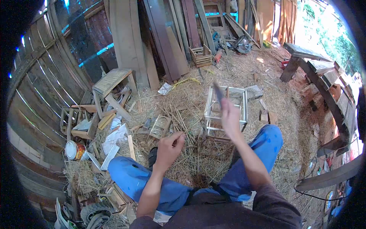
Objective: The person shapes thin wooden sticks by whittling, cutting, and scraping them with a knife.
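Observation:
My right hand (230, 117) is wrapped round a knife (218, 92), its dark blade pointing up and away and partly blurred. Beyond that hand and partly hidden by it stands a small pale wooden frame (208, 108) with crossbars. My left hand (169, 149) is held in front of my left knee, fingers curled with the thumb near the fingertips; what they hold, if anything, I cannot make out. Thin straw-like strips (179, 121) lie on the ground just past the left hand. A small wooden piece with an opening (160, 126) lies beside them.
Straw and shavings cover the ground. To the left are a small wooden stool (112, 81), a paint can (72, 150) and crumpled paper (115, 138). Tall boards (131, 42) lean at the back, near a slatted crate (202, 55) and a circular saw (243, 45). A heavy bench (324, 84) stands right.

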Demonstrator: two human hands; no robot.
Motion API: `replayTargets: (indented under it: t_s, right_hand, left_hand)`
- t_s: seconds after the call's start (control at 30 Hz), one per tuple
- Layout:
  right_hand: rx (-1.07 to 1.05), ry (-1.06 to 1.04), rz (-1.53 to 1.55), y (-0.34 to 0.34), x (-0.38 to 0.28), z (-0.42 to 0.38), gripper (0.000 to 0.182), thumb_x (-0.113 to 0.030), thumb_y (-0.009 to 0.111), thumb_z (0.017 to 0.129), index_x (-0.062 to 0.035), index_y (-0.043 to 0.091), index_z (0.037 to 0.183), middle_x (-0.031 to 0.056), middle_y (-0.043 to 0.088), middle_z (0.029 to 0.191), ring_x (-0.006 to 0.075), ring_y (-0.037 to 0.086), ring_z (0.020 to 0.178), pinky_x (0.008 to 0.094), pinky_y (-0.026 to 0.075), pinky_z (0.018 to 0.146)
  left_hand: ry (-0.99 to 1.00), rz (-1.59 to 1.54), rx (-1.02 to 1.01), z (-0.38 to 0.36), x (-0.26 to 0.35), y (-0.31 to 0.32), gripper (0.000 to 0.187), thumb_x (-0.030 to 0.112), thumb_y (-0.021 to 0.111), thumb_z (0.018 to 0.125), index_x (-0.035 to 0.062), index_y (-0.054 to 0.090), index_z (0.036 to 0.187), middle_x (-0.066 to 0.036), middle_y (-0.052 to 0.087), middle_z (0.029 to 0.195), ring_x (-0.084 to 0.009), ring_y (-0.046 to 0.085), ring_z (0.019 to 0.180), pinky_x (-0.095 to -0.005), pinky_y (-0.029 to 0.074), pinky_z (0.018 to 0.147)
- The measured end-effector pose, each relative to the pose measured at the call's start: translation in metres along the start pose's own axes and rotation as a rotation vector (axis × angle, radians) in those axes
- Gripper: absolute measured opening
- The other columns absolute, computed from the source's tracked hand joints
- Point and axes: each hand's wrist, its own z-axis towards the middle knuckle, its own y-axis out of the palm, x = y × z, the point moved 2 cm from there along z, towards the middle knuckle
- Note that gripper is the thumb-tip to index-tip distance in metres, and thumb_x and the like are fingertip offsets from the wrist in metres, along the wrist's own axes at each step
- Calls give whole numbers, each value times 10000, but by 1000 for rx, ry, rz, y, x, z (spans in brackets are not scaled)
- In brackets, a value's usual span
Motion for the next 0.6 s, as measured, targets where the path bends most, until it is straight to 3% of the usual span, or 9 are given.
replayTargets:
  t_s: [0.07, 0.17, 0.27, 0.4, 0.53, 0.57, 0.6]
  right_hand:
    - [17, 0, 34, 4, 2, -1, 378, -294, 433, 1060, 8, 615, 923, 270, 582, 655, 470, 599, 605, 511, 445, 560]
    - [-59, -126, 0, 20, 9, -23, 417, -311, 397, 1074, 21, 611, 939, 246, 550, 618, 434, 585, 557, 485, 435, 538]
    - [62, 80, 53, -8, 2, 9, 374, -295, 429, 1061, 13, 617, 964, 274, 579, 672, 455, 604, 601, 511, 453, 569]
    - [-43, -155, -89, 21, 9, -21, 304, -238, 441, 1050, -12, 639, 1004, 241, 613, 672, 390, 646, 570, 475, 487, 549]
    - [-19, 77, -19, -1, -3, 3, 276, -218, 449, 1036, -32, 652, 1026, 248, 626, 707, 436, 636, 622, 512, 507, 601]
    - [-1, -119, 28, 17, 8, -12, 294, -232, 446, 1040, -34, 648, 959, 238, 614, 676, 425, 636, 614, 517, 499, 590]
    - [-83, -175, -29, 26, 8, -25, 293, -225, 440, 1035, -42, 647, 936, 228, 615, 674, 413, 642, 613, 513, 501, 585]
  left_hand:
    - [-56, -31, -23, 2, 11, 0, 281, 261, 658, 926, 18, 717, 1054, -192, 694, 779, -263, 684, 639, -344, 515, 630]
    - [75, 64, 54, 0, -2, 8, 251, 242, 664, 924, 30, 719, 1049, -199, 712, 863, -309, 713, 731, -357, 538, 673]
    - [61, 51, 25, 1, 3, 5, 229, 217, 669, 922, 35, 719, 1051, -200, 717, 947, -323, 723, 823, -365, 552, 717]
    - [169, 39, 103, 4, 1, 15, 180, 203, 659, 934, 75, 722, 1045, -182, 691, 791, -353, 680, 691, -407, 515, 607]
    - [125, 55, 69, 3, 0, 10, 202, 199, 667, 927, 47, 722, 1047, -202, 698, 834, -343, 693, 704, -387, 517, 623]
    - [95, 64, 41, 5, 2, 11, 214, 198, 672, 923, 32, 723, 1048, -210, 704, 861, -335, 703, 718, -375, 521, 634]
    - [101, 67, 35, 5, 1, 13, 215, 203, 672, 925, 33, 724, 1046, -208, 702, 848, -332, 699, 701, -375, 517, 625]
